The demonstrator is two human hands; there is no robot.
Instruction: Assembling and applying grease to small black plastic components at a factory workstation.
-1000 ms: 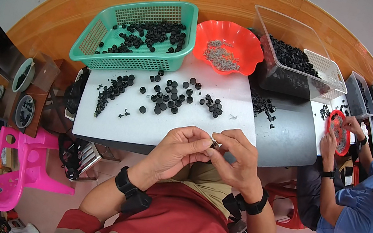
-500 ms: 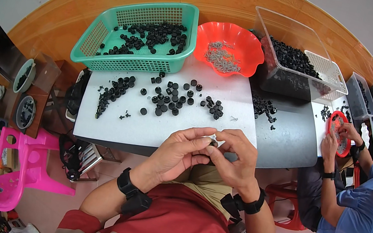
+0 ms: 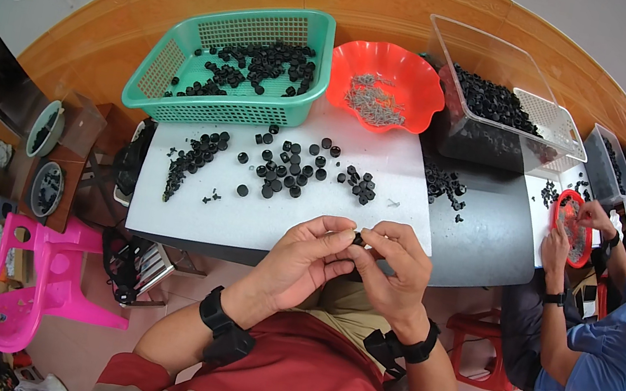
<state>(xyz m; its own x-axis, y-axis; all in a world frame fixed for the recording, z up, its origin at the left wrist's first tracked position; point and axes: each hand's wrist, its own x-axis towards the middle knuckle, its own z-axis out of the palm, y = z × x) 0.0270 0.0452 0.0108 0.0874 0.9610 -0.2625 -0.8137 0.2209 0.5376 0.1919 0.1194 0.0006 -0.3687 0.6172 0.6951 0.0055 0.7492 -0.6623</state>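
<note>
Just past the table's near edge, my left hand [image 3: 308,260] and my right hand [image 3: 394,277] meet, fingertips pinched together. Between them is a small black part [image 3: 359,239], mostly covered by the fingers, so its exact kind is hidden. Short black round caps [image 3: 281,169] lie scattered on the white mat [image 3: 200,219] beyond my hands. A narrow heap of smaller black pieces [image 3: 192,162] is on the left, and a tight cluster of black caps [image 3: 361,185] on the right. One thin metal pin [image 3: 393,204] rests beside that cluster.
Along the back stand a green basket [image 3: 219,112] of black parts, a red scalloped bowl [image 3: 424,89] of metal pins and a clear bin [image 3: 475,132] full of black pieces. At right a co-worker [image 3: 596,346] handles a red bowl [image 3: 591,244]. A pink stool [image 3: 52,300] stands left.
My fingers have shifted slightly round the small black part, and my right fingertips sit a little lower. The co-worker's one hand has lifted away from the red bowl.
</note>
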